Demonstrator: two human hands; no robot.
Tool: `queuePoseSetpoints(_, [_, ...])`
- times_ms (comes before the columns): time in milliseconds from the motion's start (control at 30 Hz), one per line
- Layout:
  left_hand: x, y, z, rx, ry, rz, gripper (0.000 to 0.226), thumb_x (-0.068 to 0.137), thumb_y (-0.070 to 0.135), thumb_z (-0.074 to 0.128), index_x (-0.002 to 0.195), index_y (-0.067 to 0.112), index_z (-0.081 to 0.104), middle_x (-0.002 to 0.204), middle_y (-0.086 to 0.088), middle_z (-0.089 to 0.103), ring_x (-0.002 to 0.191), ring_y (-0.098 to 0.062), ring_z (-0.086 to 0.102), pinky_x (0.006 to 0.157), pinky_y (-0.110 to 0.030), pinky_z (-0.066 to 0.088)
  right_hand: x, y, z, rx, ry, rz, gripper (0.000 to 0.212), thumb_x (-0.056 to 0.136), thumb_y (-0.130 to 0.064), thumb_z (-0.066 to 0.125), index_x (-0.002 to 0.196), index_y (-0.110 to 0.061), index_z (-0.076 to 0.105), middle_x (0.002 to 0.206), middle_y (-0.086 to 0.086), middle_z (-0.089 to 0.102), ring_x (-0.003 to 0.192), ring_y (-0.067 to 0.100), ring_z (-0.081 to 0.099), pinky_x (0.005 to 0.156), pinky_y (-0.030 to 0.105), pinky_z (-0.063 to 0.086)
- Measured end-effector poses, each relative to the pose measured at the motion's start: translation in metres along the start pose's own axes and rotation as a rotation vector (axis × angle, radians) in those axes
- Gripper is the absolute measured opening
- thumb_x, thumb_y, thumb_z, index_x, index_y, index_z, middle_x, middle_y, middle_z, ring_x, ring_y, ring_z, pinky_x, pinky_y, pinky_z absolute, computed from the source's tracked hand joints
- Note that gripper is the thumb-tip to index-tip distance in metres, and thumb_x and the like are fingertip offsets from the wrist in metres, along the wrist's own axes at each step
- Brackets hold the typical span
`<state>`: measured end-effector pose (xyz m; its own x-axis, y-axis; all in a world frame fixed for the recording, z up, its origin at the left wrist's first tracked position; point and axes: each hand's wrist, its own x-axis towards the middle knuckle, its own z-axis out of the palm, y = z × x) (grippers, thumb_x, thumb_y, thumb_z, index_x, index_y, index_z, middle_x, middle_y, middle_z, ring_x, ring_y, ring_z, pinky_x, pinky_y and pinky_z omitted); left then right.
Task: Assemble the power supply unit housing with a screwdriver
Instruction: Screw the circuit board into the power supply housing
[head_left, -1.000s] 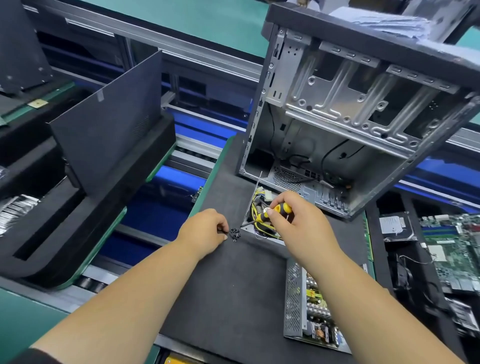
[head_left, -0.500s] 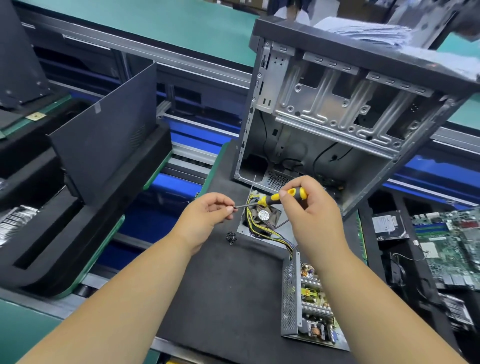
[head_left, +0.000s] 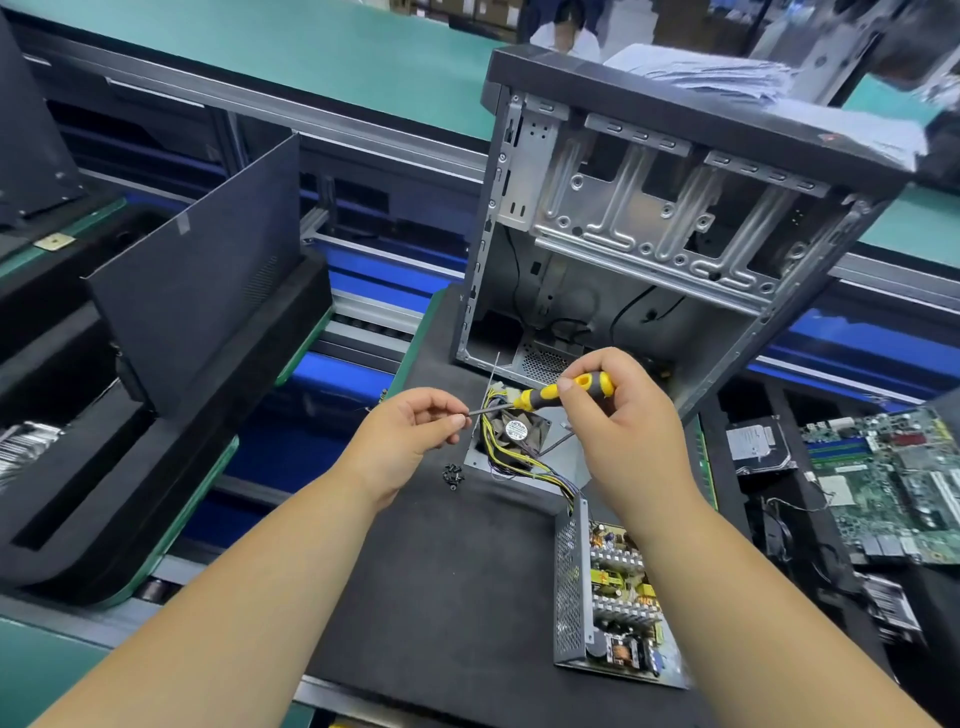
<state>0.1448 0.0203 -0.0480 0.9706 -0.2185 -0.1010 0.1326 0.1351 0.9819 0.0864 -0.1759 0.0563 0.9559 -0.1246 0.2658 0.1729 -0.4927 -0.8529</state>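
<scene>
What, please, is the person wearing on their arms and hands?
Nothing shows on either: the left hand and right hand are bare, without gloves, rings or a watch. Both forearms are uncovered as far as the frame's lower edge, with no sleeve in view.

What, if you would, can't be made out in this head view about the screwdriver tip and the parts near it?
Head view:
- Screwdriver tip: hidden by left hand fingertips; any screw there is unseen.
- Loose screws: too small to count.
- Fan housing: partly covered by right hand.
</scene>
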Motion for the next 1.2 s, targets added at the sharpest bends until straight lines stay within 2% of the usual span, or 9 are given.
queuePoseSetpoints(100, [0.0,0.0,0.003,0.011,-0.02,-0.022,0.022,0.087,0.001,0.066,0.084,0.02,0.076,0.083,-0.005,0.073,0.069,-0.01,0.062,0.071,-0.021,0.052,-0.003,0.001,-0.004,-0.035,0.004,-0.001,0.014,0.092,-0.015,0.058,0.084,-0.027,0.057,0.062,-0.022,0.056,0.051,-0.002,0.048,0.046,0.006,0.035])
queuePoseSetpoints(267, [-0.005,0.006,0.013,0.004,-0.08,-0.005,0.021,0.087,-0.001,0.066,0.084,0.018,0.075,0.081,-0.01,0.071,0.067,-0.01,0.062,0.071,-0.02,0.053,-0.01,0.003,-0.018,-0.095,0.042,0.022,0.013,0.087,-0.017,0.056,0.087,-0.03,0.057,0.065,-0.015,0.05,0.054,0.002,0.04,0.049,0.012,0.034])
queuePoseSetpoints(467, [-0.022,0.021,0.038,0.027,-0.079,0.061,0.016,0.089,-0.003,0.062,0.09,0.011,0.069,0.077,0.001,0.07,0.072,-0.011,0.062,0.077,-0.021,0.053,-0.026,0.006,-0.04,-0.005,0.129,0.069,0.016,0.089,-0.016,0.057,0.083,-0.03,0.06,0.07,-0.005,0.059,0.061,0.005,0.054,0.056,0.022,0.042])
queuePoseSetpoints(567, [-0.037,0.028,0.057,0.046,-0.089,0.101,0.014,0.09,-0.003,0.061,0.092,0.01,0.069,0.079,0.001,0.069,0.075,-0.008,0.062,0.075,-0.017,0.052,-0.038,0.006,-0.059,0.055,0.156,0.097,0.008,0.083,-0.024,0.055,0.081,-0.03,0.061,0.075,0.009,0.059,0.063,0.016,0.051,0.06,0.035,0.043])
queuePoseSetpoints(700, [-0.06,0.036,0.09,0.073,-0.094,0.135,0.016,0.091,-0.003,0.06,0.091,0.011,0.068,0.074,0.008,0.07,0.071,-0.002,0.063,0.071,-0.012,0.05,-0.058,0.011,-0.092,0.114,0.181,0.107,0.006,0.081,-0.029,0.055,0.08,-0.031,0.061,0.077,0.013,0.059,0.065,0.021,0.051,0.063,0.04,0.044])
queuePoseSetpoints(767, [-0.071,0.036,0.107,0.086,-0.103,0.143,0.018,0.091,-0.004,0.059,0.091,0.012,0.068,0.074,0.008,0.071,0.071,-0.002,0.064,0.071,-0.012,0.051,-0.071,0.015,-0.11,0.145,0.185,0.117,0.007,0.082,-0.028,0.055,0.08,-0.031,0.061,0.072,0.012,0.057,0.064,0.02,0.052,0.061,0.04,0.044])
queuePoseSetpoints(900, [-0.093,0.03,0.134,0.109,-0.137,0.16,0.021,0.09,-0.006,0.059,0.091,0.013,0.068,0.079,0.008,0.072,0.077,-0.003,0.065,0.074,-0.013,0.051,-0.095,0.028,-0.137,0.177,0.195,0.14,0.007,0.082,-0.028,0.054,0.08,-0.029,0.061,0.064,-0.005,0.058,0.061,0.01,0.055,0.06,0.035,0.046])
queuePoseSetpoints(1100, [-0.119,0.019,0.156,0.152,-0.171,0.164,0.022,0.089,-0.005,0.061,0.092,0.015,0.069,0.085,0.006,0.07,0.084,-0.007,0.064,0.085,-0.021,0.052,-0.127,0.041,-0.161,0.209,0.185,0.152,0.008,0.081,-0.03,0.054,0.079,-0.032,0.061,0.064,-0.009,0.058,0.062,0.013,0.054,0.06,0.038,0.046])
queuePoseSetpoints(1200, [-0.126,0.017,0.163,0.151,-0.193,0.159,0.023,0.088,-0.004,0.064,0.092,0.017,0.071,0.085,0.006,0.07,0.082,-0.006,0.063,0.081,-0.018,0.052,-0.137,0.043,-0.165,0.206,0.174,0.159,0.008,0.081,-0.03,0.054,0.079,-0.031,0.061,0.063,-0.008,0.058,0.06,0.011,0.054,0.059,0.035,0.046])
